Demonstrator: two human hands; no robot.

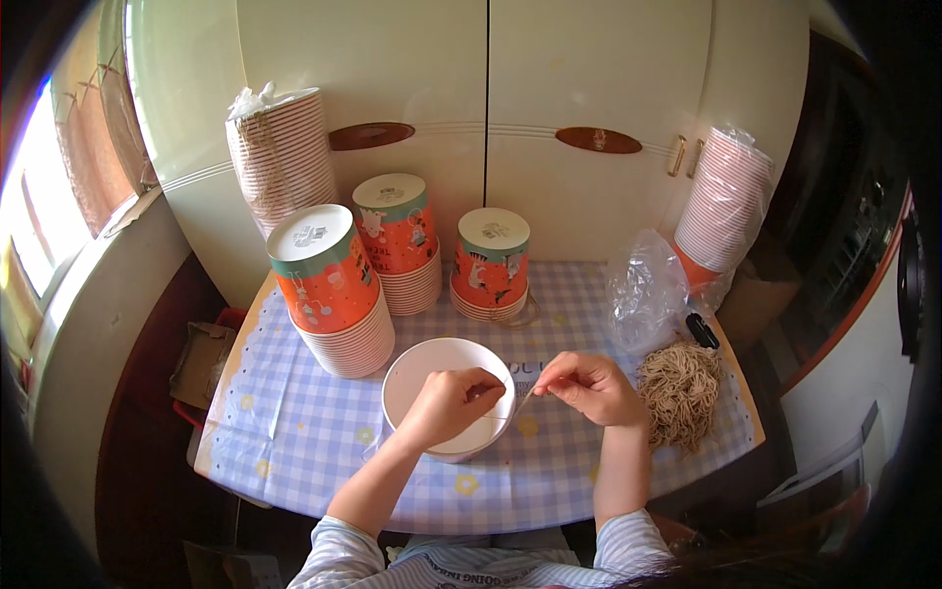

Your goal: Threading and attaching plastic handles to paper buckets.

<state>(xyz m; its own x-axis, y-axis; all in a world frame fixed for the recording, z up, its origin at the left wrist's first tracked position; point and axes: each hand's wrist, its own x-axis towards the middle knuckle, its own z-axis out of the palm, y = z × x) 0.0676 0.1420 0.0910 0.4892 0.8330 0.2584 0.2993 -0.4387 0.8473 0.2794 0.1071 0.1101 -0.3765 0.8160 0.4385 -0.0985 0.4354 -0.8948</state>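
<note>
A white paper bucket (410, 381) stands mouth up in front of me on the table. My left hand (456, 401) reaches over its mouth, fingers closed in a pinch by the right side of the rim; whatever they hold is hidden. Just outside that rim, my right hand (601, 389) pinches a short piece of beige twine (527, 401), which runs down toward the bucket's wall. Whether the twine passes through the wall, I cannot tell. To the right of my right hand lies a tangled heap of cut beige twine (679, 398).
Upside-down orange and green bucket stacks (329, 285) stand behind, one with a twine loop (530, 312) beside it. A clear plastic bag (648, 294) and black object (702, 331) lie at right. Tall wrapped stacks (283, 157) flank the table before a cream cabinet (392, 59).
</note>
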